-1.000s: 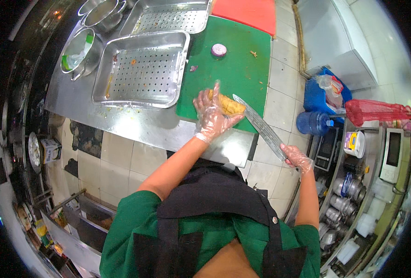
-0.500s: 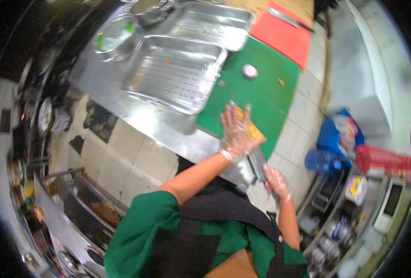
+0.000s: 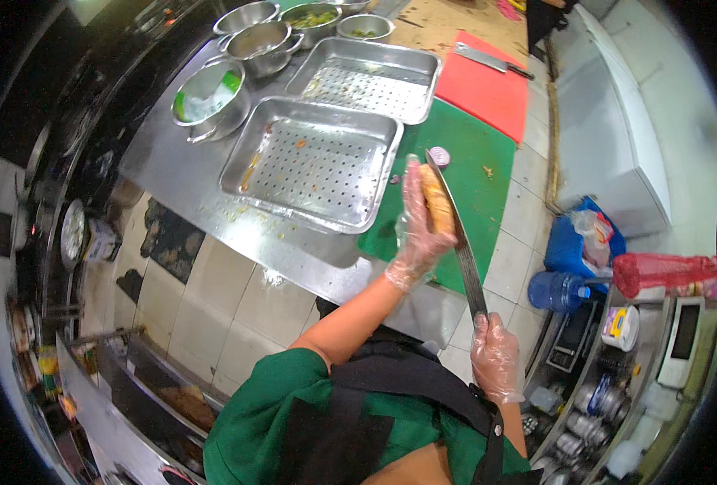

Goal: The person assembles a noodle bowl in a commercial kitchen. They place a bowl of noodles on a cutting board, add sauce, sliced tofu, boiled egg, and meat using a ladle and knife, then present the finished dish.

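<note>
My left hand (image 3: pixel 417 241), in a clear plastic glove, grips a golden-brown bread roll (image 3: pixel 437 200) along its left side, over the green cutting board (image 3: pixel 486 214). In my gloved right hand (image 3: pixel 496 356) is the handle of a long knife (image 3: pixel 470 271). Its blade runs lengthwise along the right side of the bread, tip pointing away from me. Whether the edge has entered the crust cannot be made out. A cut purple onion (image 3: pixel 438 157) lies on the board just beyond the bread, near the knife's tip.
Two perforated steel trays (image 3: pixel 314 166) stand left of the board. Several steel pots (image 3: pixel 261 48) are grouped at the far left. On a red board (image 3: pixel 488 97) beyond lies a cleaver (image 3: pixel 481 58). A blue water bottle (image 3: pixel 558 291) and shelves are at the right.
The knife has swung up from below the bread to lie along its right side. My left hand has turned from flat over the bread to gripping its side. The view has shifted.
</note>
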{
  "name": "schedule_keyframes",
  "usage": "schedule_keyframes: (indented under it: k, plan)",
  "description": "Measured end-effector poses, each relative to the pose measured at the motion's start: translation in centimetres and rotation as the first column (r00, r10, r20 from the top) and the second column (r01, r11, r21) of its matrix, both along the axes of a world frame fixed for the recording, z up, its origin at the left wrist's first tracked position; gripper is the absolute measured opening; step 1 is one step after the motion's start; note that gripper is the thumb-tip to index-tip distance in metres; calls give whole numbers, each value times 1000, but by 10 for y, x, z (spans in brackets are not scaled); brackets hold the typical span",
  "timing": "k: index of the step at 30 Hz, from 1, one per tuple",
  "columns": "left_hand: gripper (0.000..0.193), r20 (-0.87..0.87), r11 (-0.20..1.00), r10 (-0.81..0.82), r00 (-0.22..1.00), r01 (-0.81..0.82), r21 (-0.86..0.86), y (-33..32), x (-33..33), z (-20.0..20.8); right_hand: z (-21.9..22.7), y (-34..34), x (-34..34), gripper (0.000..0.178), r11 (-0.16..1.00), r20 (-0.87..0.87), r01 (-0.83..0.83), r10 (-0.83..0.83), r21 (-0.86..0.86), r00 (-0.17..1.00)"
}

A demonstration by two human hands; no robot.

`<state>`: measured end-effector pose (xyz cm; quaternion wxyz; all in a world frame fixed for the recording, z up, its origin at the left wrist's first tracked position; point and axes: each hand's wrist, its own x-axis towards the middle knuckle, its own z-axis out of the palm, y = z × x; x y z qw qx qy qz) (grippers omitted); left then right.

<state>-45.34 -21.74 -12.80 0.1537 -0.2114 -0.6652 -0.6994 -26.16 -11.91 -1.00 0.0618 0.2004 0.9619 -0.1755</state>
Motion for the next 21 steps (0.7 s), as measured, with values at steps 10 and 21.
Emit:
schedule_keyframes:
  k: [10,21]
  plan:
    - [102,-221,-29,-786,577,324,946,-59,-34,44,-11,0,-16,20,984,-167,178,-174,4,970]
    - [98,-147,161,-652,744,325,932,-203,75,55,-200,49,-88,46,831,-7,-353,394,431,919]
